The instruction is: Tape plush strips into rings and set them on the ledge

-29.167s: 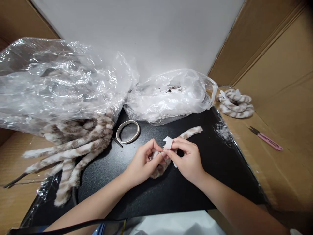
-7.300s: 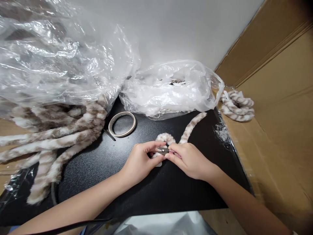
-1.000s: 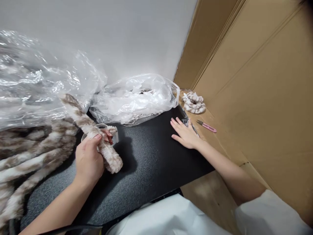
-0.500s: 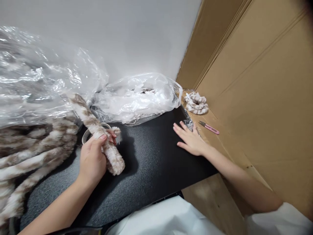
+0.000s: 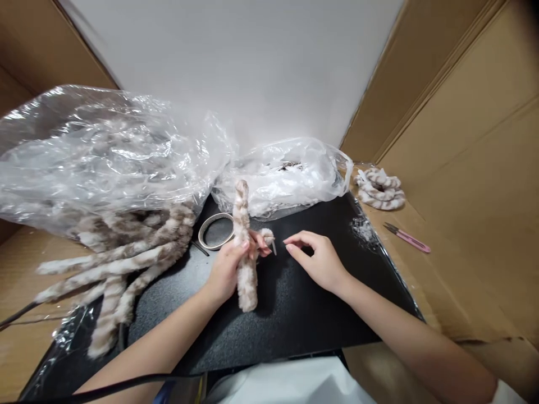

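My left hand (image 5: 229, 266) is wrapped round a brown-and-white furry plush strip (image 5: 247, 286), which stands out above and below the fist. A short furry end with a thin pale strip hanging from it pokes out past my left fingertips. Just right of that end, my right hand (image 5: 322, 261) is curled, thumb and forefinger tips brought together in a pinch. Whether a thread or anything else is between those tips is too small to tell. A roll of tape (image 5: 202, 238) lies on the black tabletop (image 5: 315, 320) behind my left hand.
More furry strips (image 5: 122, 261) spill from a big clear plastic bag (image 5: 113, 151) at left. A second plastic bag (image 5: 311, 188) lies at the back. Coiled furry rings (image 5: 381, 199) and pink-handled thread snips (image 5: 407, 238) rest on cardboard at right. Lint (image 5: 364, 230) clings near the table's right edge.
My right hand has come from the table's right edge, where its fingers were spread, to beside the furry strip and has closed to a pinch. The view has swung left; the held strip is more upright.
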{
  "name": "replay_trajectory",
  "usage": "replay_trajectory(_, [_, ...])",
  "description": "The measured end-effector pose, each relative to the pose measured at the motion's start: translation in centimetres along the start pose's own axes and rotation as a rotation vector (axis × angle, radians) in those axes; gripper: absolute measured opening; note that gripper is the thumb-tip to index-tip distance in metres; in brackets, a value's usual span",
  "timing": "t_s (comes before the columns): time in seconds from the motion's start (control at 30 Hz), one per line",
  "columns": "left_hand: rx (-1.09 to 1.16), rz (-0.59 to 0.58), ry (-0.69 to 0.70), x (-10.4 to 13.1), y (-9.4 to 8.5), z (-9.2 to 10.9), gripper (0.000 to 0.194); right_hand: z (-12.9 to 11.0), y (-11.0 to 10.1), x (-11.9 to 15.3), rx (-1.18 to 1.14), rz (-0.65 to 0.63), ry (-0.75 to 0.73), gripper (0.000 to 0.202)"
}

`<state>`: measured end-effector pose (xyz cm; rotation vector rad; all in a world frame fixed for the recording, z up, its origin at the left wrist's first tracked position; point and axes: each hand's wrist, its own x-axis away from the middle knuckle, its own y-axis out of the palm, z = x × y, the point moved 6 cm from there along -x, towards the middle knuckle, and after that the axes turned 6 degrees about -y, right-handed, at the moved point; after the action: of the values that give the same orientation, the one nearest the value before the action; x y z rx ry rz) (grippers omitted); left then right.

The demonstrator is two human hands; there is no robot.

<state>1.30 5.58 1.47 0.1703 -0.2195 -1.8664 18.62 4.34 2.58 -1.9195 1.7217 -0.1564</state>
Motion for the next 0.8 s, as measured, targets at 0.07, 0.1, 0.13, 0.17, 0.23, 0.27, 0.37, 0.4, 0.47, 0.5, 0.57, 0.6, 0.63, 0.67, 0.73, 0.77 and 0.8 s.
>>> replay_trajectory(0.07, [-0.254,-0.034,0.040,0.1,0.2,0.0,0.032,-0.8,0.4,-0.8,-0.061,0.036,-0.076,0.019])
replay_trajectory(0.1, [-0.410,-0.061,0.065,0.2,0.5,0.0,0.031,-1.0,0.8,-1.2,-0.101,0.039,-0.096,0.027])
replay_trajectory(0.13, [-0.559,-0.097,0.089,0.4,0.8,-0.1,0.029,-1.1,1.4,-1.4,-0.150,0.025,-0.093,0.034])
replay_trajectory(0.17, [-0.679,-0.134,0.112,0.5,1.2,-0.2,0.026,-1.0,2.0,-1.7,-0.211,0.007,-0.065,0.036])
replay_trajectory(0.23, [-0.800,-0.205,0.143,0.8,1.8,-0.5,0.021,-0.7,3.2,-2.1,-0.372,-0.010,0.033,0.033])
replay_trajectory(0.27, [-0.804,-0.223,0.153,0.9,2.0,-0.6,0.019,-0.5,3.4,-2.3,-0.474,0.003,0.079,0.033])
replay_trajectory(0.37, [-0.606,-0.078,0.140,0.6,1.2,-0.7,0.014,-0.3,2.2,-2.7,-0.788,0.097,0.155,0.033])
replay_trajectory(0.4, [-0.479,0.017,0.117,0.5,0.5,-0.7,0.011,-0.2,1.3,-2.8,-0.861,0.118,0.170,0.031])
replay_trajectory(0.47, [-0.211,0.190,0.071,0.3,-0.8,-1.0,0.016,0.3,-0.3,-2.6,-0.908,0.101,0.210,0.030])
replay_trajectory(0.5, [-0.101,0.244,0.062,0.2,-1.2,-1.1,0.024,0.6,-1.0,-2.5,-0.867,0.062,0.231,0.032])
replay_trajectory(0.57, [0.032,0.279,0.068,0.1,-1.5,-1.1,0.037,1.3,-1.7,-1.9,-0.661,-0.024,0.241,0.039])
replay_trajectory(0.6, [0.062,0.273,0.063,0.0,-1.5,-1.1,0.040,1.5,-1.7,-1.6,-0.519,-0.070,0.223,0.041])
replay_trajectory(0.63, [0.083,0.252,0.044,-0.1,-1.4,-1.2,0.042,1.5,-1.5,-1.3,-0.376,-0.116,0.188,0.041])
replay_trajectory(0.67, [0.105,0.222,0.012,-0.2,-1.2,-1.3,0.041,1.5,-1.1,-1.0,-0.248,-0.160,0.138,0.041])
replay_trajectory(0.73, [0.164,0.158,-0.081,-0.3,-0.6,-1.9,0.037,1.0,0.1,-0.4,-0.066,-0.225,0.031,0.040])
replay_trajectory(0.77, [0.206,0.139,-0.129,-0.3,-0.4,-2.2,0.035,0.7,0.7,-0.1,-0.014,-0.244,-0.011,0.040])
replay_trajectory(0.8, [0.254,0.131,-0.173,-0.3,-0.2,-2.5,0.035,0.5,1.2,0.1,0.017,-0.251,-0.039,0.040])
